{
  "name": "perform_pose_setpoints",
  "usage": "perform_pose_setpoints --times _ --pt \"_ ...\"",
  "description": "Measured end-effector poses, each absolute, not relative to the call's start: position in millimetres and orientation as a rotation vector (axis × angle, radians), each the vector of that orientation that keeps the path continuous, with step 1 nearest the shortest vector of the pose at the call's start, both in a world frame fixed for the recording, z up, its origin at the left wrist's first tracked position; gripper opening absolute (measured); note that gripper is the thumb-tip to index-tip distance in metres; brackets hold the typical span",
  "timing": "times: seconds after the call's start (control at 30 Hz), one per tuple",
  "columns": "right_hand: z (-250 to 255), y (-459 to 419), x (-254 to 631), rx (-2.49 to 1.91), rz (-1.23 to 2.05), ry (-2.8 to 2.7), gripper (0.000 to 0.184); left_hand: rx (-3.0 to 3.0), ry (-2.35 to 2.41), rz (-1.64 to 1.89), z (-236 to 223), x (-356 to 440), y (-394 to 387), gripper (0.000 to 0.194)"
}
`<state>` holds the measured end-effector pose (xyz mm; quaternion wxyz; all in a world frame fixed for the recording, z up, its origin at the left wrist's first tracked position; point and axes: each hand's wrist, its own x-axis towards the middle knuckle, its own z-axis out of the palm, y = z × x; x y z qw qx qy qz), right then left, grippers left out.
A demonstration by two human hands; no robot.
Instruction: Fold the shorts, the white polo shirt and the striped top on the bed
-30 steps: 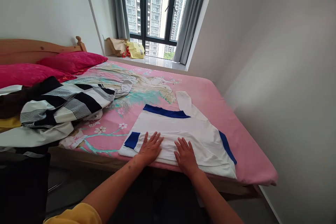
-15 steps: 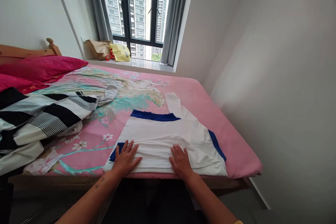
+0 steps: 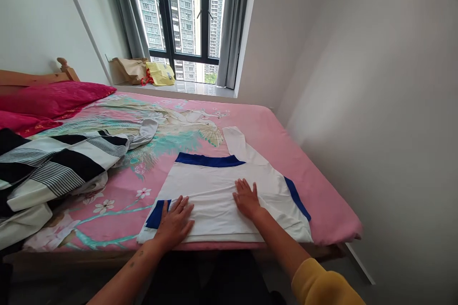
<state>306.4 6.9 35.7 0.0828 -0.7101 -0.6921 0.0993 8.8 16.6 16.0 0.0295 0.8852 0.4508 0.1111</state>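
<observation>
A white garment with blue trim [image 3: 214,178] lies spread on the near edge of a bed with a pink flowered sheet [image 3: 272,128]. My left hand [image 3: 175,221] rests flat on its near left part, fingers spread, beside a blue cuff [image 3: 156,214]. My right hand [image 3: 246,198] lies flat on the middle of the cloth, fingers stretched forward. Neither hand holds anything. A white sleeve [image 3: 234,139] reaches away toward the far side.
A black-and-white striped heap of cloth [image 3: 57,167] covers the bed's left side, with magenta pillows [image 3: 53,97] and a wooden headboard [image 3: 36,76] behind. On the window sill stand a brown paper bag [image 3: 127,69] and a yellow bag [image 3: 161,72]. A white wall [image 3: 375,105] runs close along the right.
My right hand has slid forward from the near hem to the middle of the garment. My left hand stays near the blue cuff. The view has shifted a little to the right.
</observation>
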Motion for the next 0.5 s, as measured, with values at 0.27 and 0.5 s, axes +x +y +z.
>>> perform_pose_setpoints --times 0.27,0.5 --pt "22 -10 289 -1.814 0.323 -2.266 0.052 2.688 1.226 0.262 20 69 35 0.047" --pt "26 -25 353 -2.197 0.184 -1.921 0.055 2.720 1.246 0.346 2 65 39 0.051"
